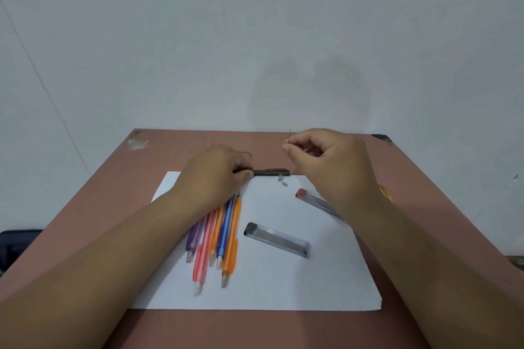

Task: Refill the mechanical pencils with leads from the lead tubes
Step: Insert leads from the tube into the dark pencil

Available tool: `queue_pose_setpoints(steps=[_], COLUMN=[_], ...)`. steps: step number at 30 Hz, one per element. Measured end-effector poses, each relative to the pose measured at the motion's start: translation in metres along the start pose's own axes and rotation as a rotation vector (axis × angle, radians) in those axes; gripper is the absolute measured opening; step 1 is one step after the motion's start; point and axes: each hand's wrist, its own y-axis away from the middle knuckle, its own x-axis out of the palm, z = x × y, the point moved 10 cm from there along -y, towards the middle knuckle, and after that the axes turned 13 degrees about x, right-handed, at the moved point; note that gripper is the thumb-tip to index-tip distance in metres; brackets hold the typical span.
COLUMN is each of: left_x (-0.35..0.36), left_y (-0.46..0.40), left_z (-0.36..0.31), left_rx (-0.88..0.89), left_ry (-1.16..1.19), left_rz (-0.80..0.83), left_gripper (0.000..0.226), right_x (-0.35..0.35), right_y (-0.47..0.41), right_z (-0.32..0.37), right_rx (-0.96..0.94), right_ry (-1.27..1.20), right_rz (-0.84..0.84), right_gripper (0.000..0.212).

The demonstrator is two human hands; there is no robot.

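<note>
My left hand [219,171] grips a dark mechanical pencil [272,172] that lies flat along the far edge of the white paper [283,278], its open end pointing right. My right hand [320,161] is raised above the table and pinches a thin lead [289,136] between thumb and forefinger, held upright. Two small grey caps [282,181] lie on the paper just below the dark pencil. Several coloured pencils [218,235] lie side by side under my left wrist. One clear lead tube with a black cap [276,239] lies mid-paper; another with a red cap [314,200] lies partly under my right hand.
The brown table [113,193] stands against a white wall. A yellow object [387,194] peeks out beside my right wrist. A dark bag [17,246] sits off the table's left side.
</note>
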Motion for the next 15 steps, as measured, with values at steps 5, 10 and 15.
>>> queue_pose_setpoints(steps=[5,10,15], left_x=[-0.005,-0.016,-0.022], left_y=[0.003,0.016,0.025], left_z=[0.01,0.019,0.019], left_rx=[-0.087,-0.192,-0.209], left_ry=[0.078,0.299,0.567], left_rz=[-0.077,-0.206,-0.316], left_gripper=[0.015,0.014,0.017], right_x=[-0.004,-0.015,-0.018], right_y=[-0.001,0.002,0.011], right_z=[0.0,0.006,0.024], right_rx=[0.038,0.066,0.003], right_ry=[-0.109,-0.379,-0.637], right_rz=[0.013,0.051,0.11], right_gripper=[0.011,0.006,0.004])
